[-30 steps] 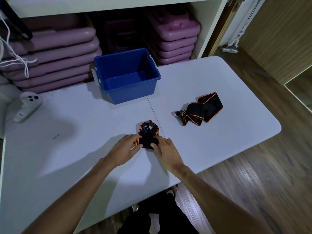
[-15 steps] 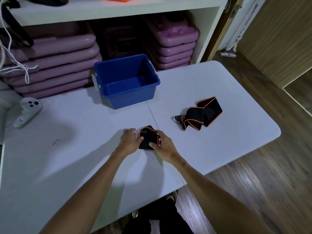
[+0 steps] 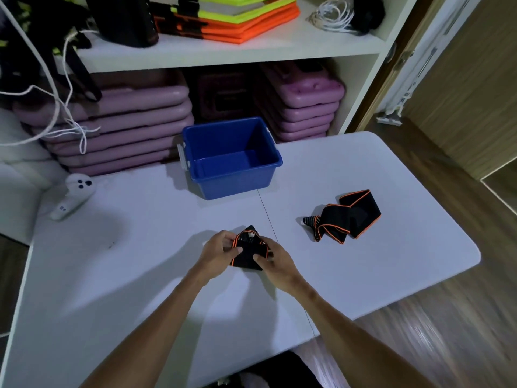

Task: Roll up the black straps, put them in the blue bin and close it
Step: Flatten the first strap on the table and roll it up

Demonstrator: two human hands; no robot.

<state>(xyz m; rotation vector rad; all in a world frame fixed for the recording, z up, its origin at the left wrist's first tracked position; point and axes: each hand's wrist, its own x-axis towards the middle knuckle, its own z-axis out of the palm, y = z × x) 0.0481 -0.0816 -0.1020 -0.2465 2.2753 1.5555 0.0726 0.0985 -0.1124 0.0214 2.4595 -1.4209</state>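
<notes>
We are holding a rolled black strap (image 3: 247, 253) between both hands near the front edge of the white table (image 3: 140, 275), about midway along it. Our left hand (image 3: 216, 254) is gripping its left side with fingers curled round it, and our right hand (image 3: 272, 260) is pinching its right side, thumb on top. A second strap (image 3: 345, 219) is lying loosely folded toward the table's right edge, well apart from our hands. The blue bin (image 3: 232, 183) is sitting open at the back edge, near the middle. A white controller (image 3: 74, 196) is resting by the back left corner.
</notes>
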